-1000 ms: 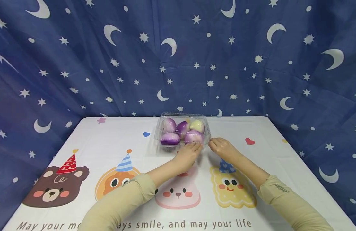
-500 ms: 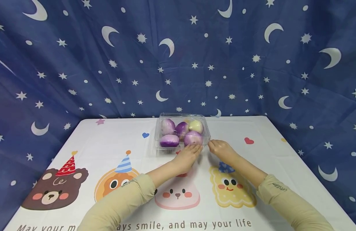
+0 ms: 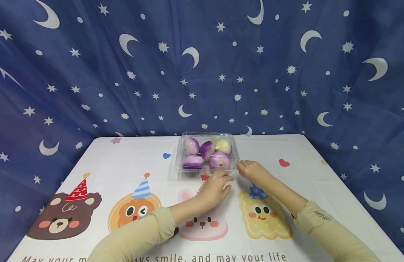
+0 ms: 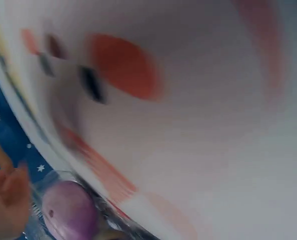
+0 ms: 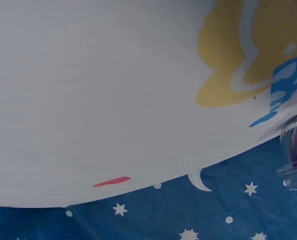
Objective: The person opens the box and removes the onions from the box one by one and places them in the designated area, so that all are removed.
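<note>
Starry cloth (image 3: pixel 202 72) behind; left hand (image 3: pixel 214 188) relaxed, empty; right hand (image 3: pixel 254 172) at the clear box's (image 3: pixel 235 154) corner, grip unclear; I'd work that edge gently.

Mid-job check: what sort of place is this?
Probably a staged indoor tabletop set-up, perhaps for recording. A blue curtain patterned with moons and stars hangs behind, the white table bears cartoon party-hat faces, and a clear box sits near its far edge.
</note>
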The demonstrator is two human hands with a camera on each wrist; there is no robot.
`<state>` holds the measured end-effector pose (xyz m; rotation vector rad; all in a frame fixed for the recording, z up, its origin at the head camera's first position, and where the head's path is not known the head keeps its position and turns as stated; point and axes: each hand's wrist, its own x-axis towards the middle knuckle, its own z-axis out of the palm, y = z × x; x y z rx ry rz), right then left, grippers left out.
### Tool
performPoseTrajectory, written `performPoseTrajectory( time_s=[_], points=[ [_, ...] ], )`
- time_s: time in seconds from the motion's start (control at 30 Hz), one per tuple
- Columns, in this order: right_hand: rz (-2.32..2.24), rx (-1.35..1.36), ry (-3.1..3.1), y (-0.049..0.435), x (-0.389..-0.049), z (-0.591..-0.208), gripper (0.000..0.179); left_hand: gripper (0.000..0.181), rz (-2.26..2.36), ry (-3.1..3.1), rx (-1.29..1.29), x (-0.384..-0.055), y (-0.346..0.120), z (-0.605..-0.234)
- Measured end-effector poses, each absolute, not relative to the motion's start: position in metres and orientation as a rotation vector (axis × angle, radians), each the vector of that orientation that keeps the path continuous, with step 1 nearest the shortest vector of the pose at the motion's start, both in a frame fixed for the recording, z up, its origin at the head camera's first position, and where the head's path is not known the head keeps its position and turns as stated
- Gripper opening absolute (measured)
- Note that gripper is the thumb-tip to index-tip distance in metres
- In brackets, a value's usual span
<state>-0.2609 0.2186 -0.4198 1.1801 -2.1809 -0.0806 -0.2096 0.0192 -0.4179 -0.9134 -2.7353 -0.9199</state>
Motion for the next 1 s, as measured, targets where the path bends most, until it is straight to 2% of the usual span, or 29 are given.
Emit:
performPoseTrajectory(
  time_s=[0.07, 0.13, 0.17, 0.2, 0.27, 0.53, 0.77, 0.9, 1.0],
  points=[
    [-0.086, 1.170, -2.182, 0.219, -0.261, -0.419, 0.024, 0.022, -1.607, -2.820, -0.659, -0.211, 0.024, -0.415],
    [-0.084, 1.149, -2.185, 0.218, -0.262, -0.417, 0.023, 0.024, -2.400, -2.562, -0.122, -0.217, 0.029, -0.411],
    [-0.080, 1.144, -2.184, 0.216, -0.263, -0.417, 0.023, 0.025, -2.650, -2.356, 0.150, -0.220, 0.031, -0.410],
    [-0.079, 1.141, -2.181, 0.215, -0.264, -0.418, 0.023, 0.027, -2.803, -2.163, 0.387, -0.223, 0.033, -0.408],
    [-0.074, 1.145, -2.169, 0.212, -0.265, -0.419, 0.024, 0.029, -2.924, -1.919, 0.628, -0.227, 0.037, -0.406],
    [-0.058, 1.141, -2.137, 0.213, -0.259, -0.422, 0.010, 0.026, -2.913, -1.856, 0.608, -0.228, 0.049, -0.414],
    [-0.102, 1.164, -2.107, 0.214, -0.261, -0.416, 0.019, 0.030, -2.934, -1.803, 0.595, -0.226, 0.045, -0.414],
    [-0.118, 1.179, -2.077, 0.215, -0.261, -0.416, 0.016, 0.036, -2.941, -1.767, 0.613, -0.228, 0.046, -0.411],
    [-0.109, 1.157, -2.087, 0.217, -0.258, -0.419, 0.015, 0.034, -2.915, -1.785, 0.650, -0.229, 0.045, -0.411]
  ],
)
